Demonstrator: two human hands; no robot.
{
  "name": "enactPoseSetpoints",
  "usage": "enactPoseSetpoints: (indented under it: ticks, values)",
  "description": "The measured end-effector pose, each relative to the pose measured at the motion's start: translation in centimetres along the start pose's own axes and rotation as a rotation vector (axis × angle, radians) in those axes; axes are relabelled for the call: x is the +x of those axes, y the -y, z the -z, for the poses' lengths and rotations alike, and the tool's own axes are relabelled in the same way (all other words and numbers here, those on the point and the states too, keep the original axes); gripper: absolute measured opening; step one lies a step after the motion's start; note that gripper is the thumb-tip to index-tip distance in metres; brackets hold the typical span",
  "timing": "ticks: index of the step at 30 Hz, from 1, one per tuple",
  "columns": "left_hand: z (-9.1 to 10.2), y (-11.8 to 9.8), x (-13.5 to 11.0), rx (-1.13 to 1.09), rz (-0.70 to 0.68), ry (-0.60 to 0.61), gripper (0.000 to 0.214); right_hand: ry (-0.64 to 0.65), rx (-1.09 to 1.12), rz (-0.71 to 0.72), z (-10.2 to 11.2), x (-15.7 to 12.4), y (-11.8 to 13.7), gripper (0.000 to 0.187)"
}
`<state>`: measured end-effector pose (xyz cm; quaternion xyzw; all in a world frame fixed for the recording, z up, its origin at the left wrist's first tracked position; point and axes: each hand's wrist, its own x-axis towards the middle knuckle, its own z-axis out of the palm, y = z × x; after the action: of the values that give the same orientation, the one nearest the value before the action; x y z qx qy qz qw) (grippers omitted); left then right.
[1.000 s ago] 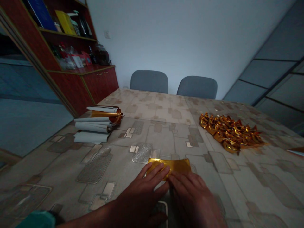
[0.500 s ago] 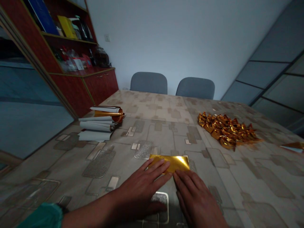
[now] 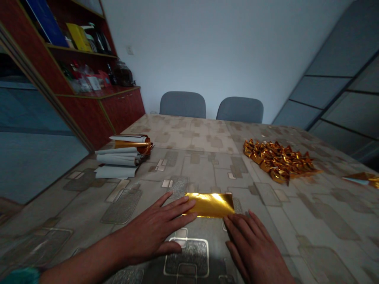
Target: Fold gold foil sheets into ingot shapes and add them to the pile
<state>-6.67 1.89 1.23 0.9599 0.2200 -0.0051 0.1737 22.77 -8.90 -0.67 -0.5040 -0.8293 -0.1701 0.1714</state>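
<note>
A strip of shiny gold foil paper [image 3: 211, 204], folded to a flat rectangle, lies on the table in front of me. My left hand [image 3: 160, 223] is open, fingers spread, with its fingertips resting on the strip's left end. At the lower right corner of the paper, my right hand [image 3: 251, 244] lies with fingers stretched out, its fingertips touching the near edge. Neither hand grasps the sheet. The underside of the strip is hidden.
Several folded gold foil pieces [image 3: 278, 159] are grouped on the table at the right. A stack of curled foil sheets [image 3: 118, 159] with pale backs lies at the left. Another foil piece [image 3: 364, 179] sits near the right edge. Two grey chairs [image 3: 182, 104] stand behind the table.
My hands have spread apart along the strip, the left one moving left and the right one right. More of the gold surface shows between them. The view has shifted slightly.
</note>
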Motion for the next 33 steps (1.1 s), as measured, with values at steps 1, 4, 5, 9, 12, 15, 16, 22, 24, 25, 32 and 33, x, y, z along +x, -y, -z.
enactPoseSetpoints:
  ticks: [1,4,5,9,12,15,16,22,24,25,32,33]
  values:
    - [0.1,0.2,-0.2,0.001,-0.003,-0.007,0.072,-0.002,-0.013,0.003,0.0,-0.2,-0.2,0.034]
    - [0.2,0.8,-0.9,0.006,-0.013,-0.042,0.073,0.001,-0.041,0.01,0.0,-0.7,-0.6,0.035]
    - [0.1,0.9,-1.2,0.009,-0.017,-0.055,0.073,0.005,-0.041,0.012,0.0,-0.8,-0.7,0.035]
    - [-0.4,0.8,-1.2,0.038,-0.031,-0.123,0.067,0.011,-0.01,0.005,0.0,-0.5,-0.7,0.034]
    - [-0.8,-0.7,0.1,0.043,-0.023,-0.181,0.061,0.01,0.011,-0.004,-0.2,-0.2,-0.5,0.033]
    - [-0.9,-2.5,2.1,0.001,-0.064,-0.099,0.068,-0.001,0.022,-0.013,-0.4,0.0,-0.3,0.031]
    - [-0.9,-3.0,2.8,-0.014,-0.055,-0.072,0.074,-0.003,0.023,-0.019,-0.5,0.1,-0.3,0.031]
    - [-1.0,-3.2,4.4,-0.074,-0.027,0.027,0.083,0.014,0.068,-0.038,-0.3,-0.2,-0.5,0.029]
    - [-1.2,-2.8,4.2,-0.088,-0.028,0.019,0.082,0.024,0.092,-0.059,-0.1,0.0,-0.7,0.028]
    - [-1.3,-2.7,4.1,-0.095,-0.031,0.011,0.081,0.04,0.106,-0.076,0.0,0.3,-0.9,0.027]
    - [-2.1,-2.6,4.1,-0.144,-0.043,-0.05,0.089,0.019,0.165,-0.048,-0.8,3.3,0.9,0.021]
    - [-2.1,-2.5,4.1,-0.142,-0.044,-0.051,0.088,0.003,0.181,-0.027,-1.1,3.5,1.3,0.022]
